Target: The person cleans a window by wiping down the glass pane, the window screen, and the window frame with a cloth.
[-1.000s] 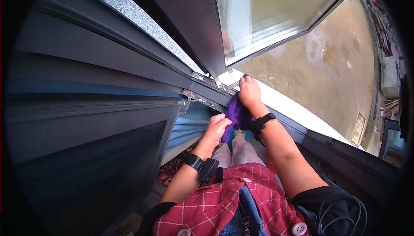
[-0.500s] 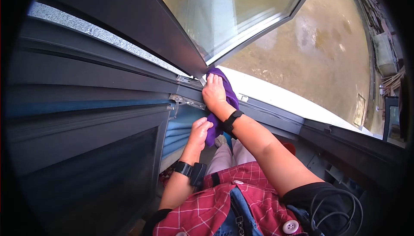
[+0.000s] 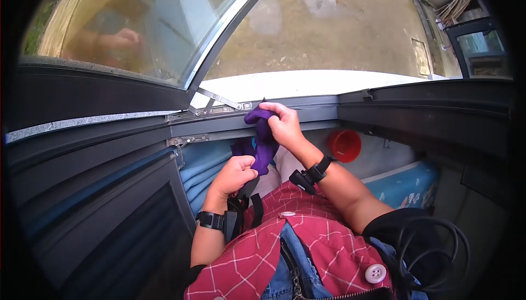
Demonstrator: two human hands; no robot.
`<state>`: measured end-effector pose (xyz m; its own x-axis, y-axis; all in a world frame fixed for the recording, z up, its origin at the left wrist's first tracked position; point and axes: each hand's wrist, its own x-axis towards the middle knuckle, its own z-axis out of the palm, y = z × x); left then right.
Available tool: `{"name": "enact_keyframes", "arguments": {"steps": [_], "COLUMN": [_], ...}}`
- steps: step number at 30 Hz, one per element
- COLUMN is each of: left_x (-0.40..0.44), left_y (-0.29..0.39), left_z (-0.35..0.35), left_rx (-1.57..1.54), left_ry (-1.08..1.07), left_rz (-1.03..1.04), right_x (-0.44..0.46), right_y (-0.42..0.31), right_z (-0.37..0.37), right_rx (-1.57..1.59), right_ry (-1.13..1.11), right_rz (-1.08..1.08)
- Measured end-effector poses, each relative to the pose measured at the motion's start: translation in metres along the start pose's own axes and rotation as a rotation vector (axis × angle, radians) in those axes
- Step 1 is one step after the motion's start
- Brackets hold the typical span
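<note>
Head view showed a window sash (image 3: 131,89) swung outward on the left, its near corner by a metal friction hinge (image 3: 219,100) that spanned the gap to the lower window rail (image 3: 312,104). From that corner the opening ran right along the rail to the dark side frame (image 3: 416,111), leaving room between the two, with a white outer ledge (image 3: 296,83) bordering the rail and brown ground (image 3: 339,31) lying well below. On the near side the room was tighter: a dark inner panel (image 3: 109,229) with a second metal hinge (image 3: 189,141) stood to the left, and blue draped fabric (image 3: 205,163) hung in folds between it and the person's body. In the space before the rail the two hands held a purple cloth (image 3: 264,144), bunched and hanging lengthwise. The right hand (image 3: 286,124) pinched its upper end between thumb and fingers, right at the rail in this view, though whether cloth and rail touched could not be told. The left hand (image 3: 235,175), nearer the body and lower, was curled into a fist at the cloth's bottom end, thumb against it. To the right of the right hand, low and well apart from the cloth, stood a red bucket (image 3: 344,145), its mouth facing up; any contents were too unclear to tell. Beyond it, farther right, lay a turquoise item with a floral pattern (image 3: 402,187), partly covered by the dark side frame.
</note>
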<state>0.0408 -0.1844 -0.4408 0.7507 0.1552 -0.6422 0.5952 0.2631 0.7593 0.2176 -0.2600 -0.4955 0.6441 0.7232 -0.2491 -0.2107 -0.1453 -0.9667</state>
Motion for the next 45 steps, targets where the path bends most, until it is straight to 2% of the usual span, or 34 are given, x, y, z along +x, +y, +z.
{"name": "enact_keyframes", "arguments": {"steps": [1, 3, 5, 7, 8, 11, 13, 14, 15, 16, 19, 20, 21, 22, 23, 24, 26, 30, 31, 33, 38, 39, 40, 41, 43, 45], "left_x": [0.009, 0.024, 0.048, 0.064, 0.07, 0.077, 0.072, 0.061, 0.051, 0.05, 0.044, 0.042, 0.047, 0.044, 0.039, 0.034, 0.032, 0.023, 0.022, 0.024, 0.036, 0.036, 0.03, 0.03, 0.029, 0.021], "left_y": [-0.002, 0.012, 0.003, 0.01, 0.009, -0.005, -0.01, -0.009, -0.011, -0.03, -0.051, -0.051, -0.066, -0.061, -0.049, -0.037, -0.034, -0.026, -0.026, -0.024, -0.029, -0.02, -0.009, -0.016, -0.035, -0.042], "left_z": [0.008, 0.026, 0.047, 0.065, 0.073, 0.072, 0.063, 0.055, 0.049, 0.045, 0.032, 0.033, 0.033, 0.027, 0.021, 0.022, 0.017, 0.002, -0.002, -0.006, 0.004, 0.009, 0.015, 0.018, 0.019, 0.017], "left_rx": [-0.005, 0.027, 0.108, 0.092, 0.069, 0.072, 0.084, 0.075, 0.069, -0.033, -0.046, -0.108, -0.093, -0.06, -0.024, 0.013, 0.025, 0.057, 0.066, 0.036, 0.136, 0.168, 0.226, 0.219, 0.092, -0.059], "left_ry": [-0.078, -0.252, -0.401, -0.501, -0.484, -0.417, -0.359, -0.298, -0.243, -0.227, -0.159, -0.112, -0.078, -0.086, -0.093, -0.059, -0.045, 0.003, 0.012, 0.019, -0.01, -0.024, -0.007, -0.008, -0.027, -0.046], "left_rz": [0.039, 0.071, 0.218, 0.211, 0.171, 0.137, 0.136, 0.06, -0.018, -0.026, -0.006, 0.012, 0.049, 0.017, -0.013, -0.077, -0.066, -0.078, -0.12, -0.121, 0.067, 0.082, 0.03, 0.072, 0.153, 0.034], "right_x": [-0.008, -0.017, -0.022, -0.015, -0.011, 0.003, -0.003, -0.007, -0.011, -0.01, -0.003, 0.001, 0.006, 0.01, 0.014, 0.021, 0.022, 0.015, 0.015, 0.009, -0.001, 0.0, 0.004, 0.007, 0.013, 0.015], "right_y": [-0.018, -0.03, -0.041, -0.048, -0.046, 0.019, 0.037, 0.038, 0.042, 0.043, 0.043, 0.042, 0.043, 0.046, 0.041, 0.047, 0.05, 0.043, 0.04, 0.039, 0.035, 0.031, 0.031, 0.032, 0.035, 0.035], "right_z": [-0.023, -0.068, -0.097, -0.11, -0.108, -0.102, -0.084, -0.075, -0.071, -0.069, -0.051, -0.038, -0.019, 0.002, 0.016, 0.025, 0.039, 0.01, -0.003, -0.028, -0.075, -0.074, -0.068, -0.063, -0.032, 0.003], "right_rx": [0.059, 0.14, -0.053, -0.528, -0.654, -1.081, -1.201, -1.232, -1.226, -1.224, -1.195, -1.096, -1.015, -0.997, -0.986, -0.956, -0.982, -1.001, -1.011, -1.046, -1.176, -1.192, -1.172, -1.154, -1.039, -0.922], "right_ry": [0.109, 0.289, 0.45, 0.482, 0.406, 0.124, 0.164, 0.191, 0.185, 0.196, 0.171, 0.098, 0.023, 0.019, 0.002, -0.018, -0.092, -0.192, -0.239, -0.168, -0.104, -0.107, -0.101, -0.093, -0.124, -0.194], "right_rz": [0.028, -0.1, -0.248, -0.371, -0.307, -0.25, -0.422, -0.42, -0.405, -0.42, -0.54, -0.526, -0.647, -0.664, -0.579, -0.624, -0.682, -0.693, -0.609, -0.629, -0.541, -0.556, -0.499, -0.437, -0.505, -0.596]}}
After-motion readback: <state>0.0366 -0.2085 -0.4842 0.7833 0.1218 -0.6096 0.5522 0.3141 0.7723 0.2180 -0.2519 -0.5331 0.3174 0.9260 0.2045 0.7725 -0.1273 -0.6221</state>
